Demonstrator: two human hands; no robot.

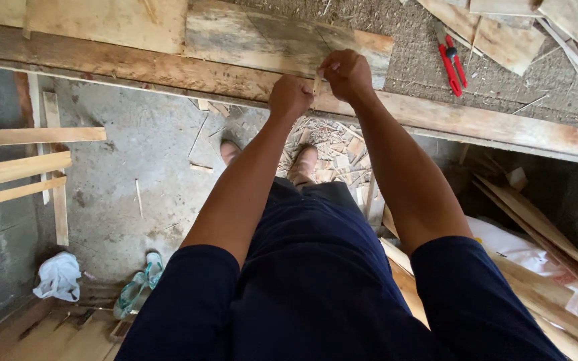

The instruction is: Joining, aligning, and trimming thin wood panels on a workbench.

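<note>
Head view, left to right. Three slats (18, 170) stick in from the left edge over the concrete floor (142, 160). A white bag (58, 275) lies low on the floor, with a pair of green sandals (138, 286) just right of it.

A long beam (168, 67) runs across the frame, with a board (282, 37) lying on top of it, up against the far side.

Our left hand (290, 97) is clenched, knuckles up, resting at the beam's near edge. A thin wood sliver (316, 81) stands roughly upright between the two hands, over the beam. Our right hand (348, 73) is just right of it, fingers (332, 65) pinched on the sliver's top end. We can't tell if the left fingers actually grip the sliver's lower end or just close beside it. The hands are almost touching.

Below the hands, under the beam, are our two shoes (302, 160) on a pile of wood chips (336, 150).

Right of the hands, red pliers (451, 63) lie on the rough surface beyond the beam, well apart from the hands. Offcut boards (503, 33) are stacked at top right. More planks (536, 227) lean at lower right, over a white sheet (516, 247).
</note>
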